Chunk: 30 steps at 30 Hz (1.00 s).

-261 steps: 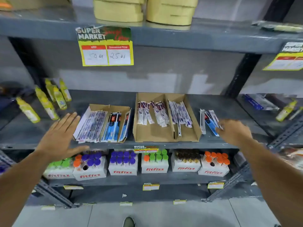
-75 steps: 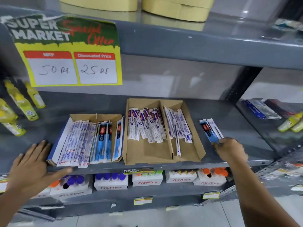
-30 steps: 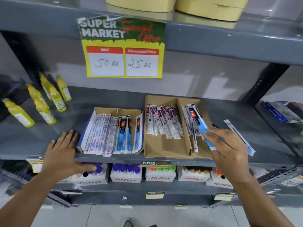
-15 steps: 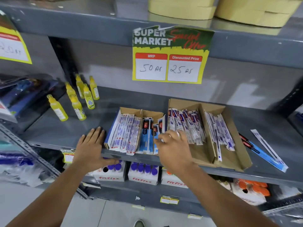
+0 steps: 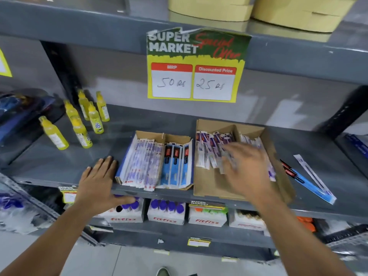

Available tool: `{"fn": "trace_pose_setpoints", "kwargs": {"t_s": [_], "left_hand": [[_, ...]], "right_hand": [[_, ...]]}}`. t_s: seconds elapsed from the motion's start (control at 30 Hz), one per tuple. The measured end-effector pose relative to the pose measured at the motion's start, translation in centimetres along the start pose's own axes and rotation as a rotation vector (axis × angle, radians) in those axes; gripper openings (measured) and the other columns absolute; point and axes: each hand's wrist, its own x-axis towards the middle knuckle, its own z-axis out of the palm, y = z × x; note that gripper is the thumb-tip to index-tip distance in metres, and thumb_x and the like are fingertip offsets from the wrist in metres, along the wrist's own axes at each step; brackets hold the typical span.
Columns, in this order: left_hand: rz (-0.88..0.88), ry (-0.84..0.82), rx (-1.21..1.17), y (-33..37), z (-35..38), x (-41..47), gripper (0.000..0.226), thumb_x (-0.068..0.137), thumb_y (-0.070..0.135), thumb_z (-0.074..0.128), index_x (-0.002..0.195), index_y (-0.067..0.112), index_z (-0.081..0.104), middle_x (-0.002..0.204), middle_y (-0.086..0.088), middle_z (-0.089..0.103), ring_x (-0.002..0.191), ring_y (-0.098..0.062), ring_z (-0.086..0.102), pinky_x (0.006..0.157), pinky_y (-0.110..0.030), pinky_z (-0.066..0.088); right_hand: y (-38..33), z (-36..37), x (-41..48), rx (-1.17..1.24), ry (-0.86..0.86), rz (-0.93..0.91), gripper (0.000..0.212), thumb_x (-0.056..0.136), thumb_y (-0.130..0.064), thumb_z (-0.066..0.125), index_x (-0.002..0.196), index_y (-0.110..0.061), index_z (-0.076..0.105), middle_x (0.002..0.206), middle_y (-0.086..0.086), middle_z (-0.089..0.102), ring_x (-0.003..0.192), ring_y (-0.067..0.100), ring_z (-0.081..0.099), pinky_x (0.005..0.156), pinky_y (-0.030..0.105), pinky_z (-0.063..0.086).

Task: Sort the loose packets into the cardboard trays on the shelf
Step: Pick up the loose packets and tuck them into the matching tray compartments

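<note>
My right hand (image 5: 247, 172), blurred, hovers with fingers spread and empty over the open brown cardboard tray (image 5: 209, 188) of short purple-and-white packets (image 5: 207, 150). A careless sweep could scatter those packets or knock the tray off the grey metal shelf (image 5: 59, 164) edge. Two loose long packets, one blue-and-red (image 5: 306, 182) and one white (image 5: 310, 172), lie right of that tray, well clear of my fingers. My left hand (image 5: 99, 182) rests flat and open, left of the neighbouring blue-sided tray (image 5: 121, 166).

Left hand (image 5: 99, 183) flat, fingers spread; right hand (image 5: 246, 172) blurred, palm down, fingers loosely splayed.
</note>
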Motion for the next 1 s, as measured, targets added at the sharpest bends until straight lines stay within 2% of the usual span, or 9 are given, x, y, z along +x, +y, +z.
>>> {"fn": "trace_pose_setpoints", "kwargs": {"t_s": [0.1, 0.2, 0.27, 0.43, 0.63, 0.7, 0.8, 0.87, 1.0], "left_hand": [[0.014, 0.025, 0.002, 0.0, 0.1, 0.1, 0.141, 0.041, 0.103, 0.030, 0.148, 0.011, 0.024, 0.157, -0.008, 0.024, 0.144, -0.028, 0.018, 0.115, -0.049, 0.017], [0.017, 0.027, -0.001, -0.1, 0.2, 0.1, 0.138, 0.043, 0.102, 0.032, 0.145, 0.008, 0.032, 0.153, -0.012, 0.032, 0.141, -0.032, 0.025, 0.111, -0.053, 0.023], [0.022, 0.026, 0.006, -0.1, 0.2, 0.1, 0.137, 0.044, 0.101, 0.034, 0.142, 0.006, 0.035, 0.151, -0.014, 0.035, 0.139, -0.035, 0.029, 0.109, -0.055, 0.026], [0.016, 0.030, 0.019, 0.0, -0.1, -0.1, 0.135, 0.043, 0.099, 0.038, 0.139, 0.004, 0.039, 0.148, -0.017, 0.040, 0.136, -0.037, 0.034, 0.106, -0.058, 0.030], [0.009, 0.025, 0.024, 0.1, -0.2, -0.1, 0.137, 0.044, 0.100, 0.038, 0.142, 0.004, 0.035, 0.150, -0.017, 0.036, 0.137, -0.037, 0.031, 0.107, -0.058, 0.029], [0.004, 0.020, 0.024, 0.1, -0.3, -0.1, 0.138, 0.044, 0.100, 0.036, 0.143, 0.005, 0.033, 0.152, -0.016, 0.033, 0.139, -0.036, 0.028, 0.109, -0.057, 0.027], [-0.008, 0.015, 0.022, 0.2, -0.4, -0.2, 0.140, 0.043, 0.102, 0.031, 0.145, 0.006, 0.030, 0.153, -0.015, 0.032, 0.141, -0.034, 0.026, 0.110, -0.056, 0.024], [-0.011, 0.006, 0.024, 0.2, -0.5, -0.2, 0.141, 0.042, 0.103, 0.028, 0.146, 0.007, 0.029, 0.153, -0.014, 0.031, 0.142, -0.033, 0.023, 0.111, -0.054, 0.023], [-0.013, -0.003, 0.025, 0.3, -0.6, -0.2, 0.143, 0.040, 0.103, 0.028, 0.147, 0.009, 0.024, 0.156, -0.011, 0.025, 0.144, -0.030, 0.018, 0.114, -0.052, 0.019]], "right_hand": [[8.5, -3.0, -1.0, -0.052, 0.027, 0.412, 0.033, 0.084, -0.030, 0.043, 0.097, -0.018, 0.071, 0.095, 0.016, 0.071, 0.089, 0.040, 0.063, 0.078, 0.048, 0.052], [15.2, -3.5, -3.4, -0.320, -0.280, 0.828, 0.032, 0.090, -0.025, 0.047, 0.119, -0.024, 0.061, 0.120, 0.017, 0.062, 0.114, 0.042, 0.050, 0.097, 0.050, 0.037], [17.4, -2.8, -4.9, -0.465, -0.461, 0.895, 0.035, 0.090, -0.025, 0.048, 0.123, -0.021, 0.057, 0.123, 0.014, 0.060, 0.121, 0.035, 0.045, 0.103, 0.048, 0.033], [18.5, -2.0, -6.1, -0.521, -0.360, 0.840, 0.024, 0.087, -0.027, 0.058, 0.109, -0.022, 0.067, 0.106, 0.010, 0.068, 0.106, 0.031, 0.056, 0.094, 0.042, 0.040], [17.9, -3.2, -6.0, -0.425, -0.152, 0.810, 0.025, 0.090, -0.014, 0.046, 0.074, -0.017, 0.066, 0.065, 0.009, 0.058, 0.065, 0.031, 0.055, 0.074, 0.038, 0.050], [17.3, -4.1, -5.8, -0.302, -0.004, 0.779, 0.026, 0.093, -0.014, 0.044, 0.077, -0.015, 0.064, 0.068, 0.012, 0.058, 0.065, 0.032, 0.053, 0.070, 0.041, 0.052], [14.4, -5.7, -4.3, -0.054, 0.265, 0.634, 0.019, 0.097, -0.017, 0.047, 0.102, -0.012, 0.065, 0.094, 0.017, 0.060, 0.077, 0.023, 0.047, 0.071, 0.037, 0.044], [11.0, -6.7, -3.0, 0.003, 0.314, 0.446, 0.022, 0.098, -0.019, 0.051, 0.111, -0.010, 0.066, 0.093, 0.011, 0.060, 0.078, 0.009, 0.040, 0.068, 0.029, 0.036], [3.7, -6.9, -1.5, 0.251, 0.315, 0.172, 0.019, 0.091, -0.011, 0.063, 0.108, -0.009, 0.071, 0.097, 0.005, 0.060, 0.071, 0.000, 0.043, 0.069, 0.005, 0.041]]}}
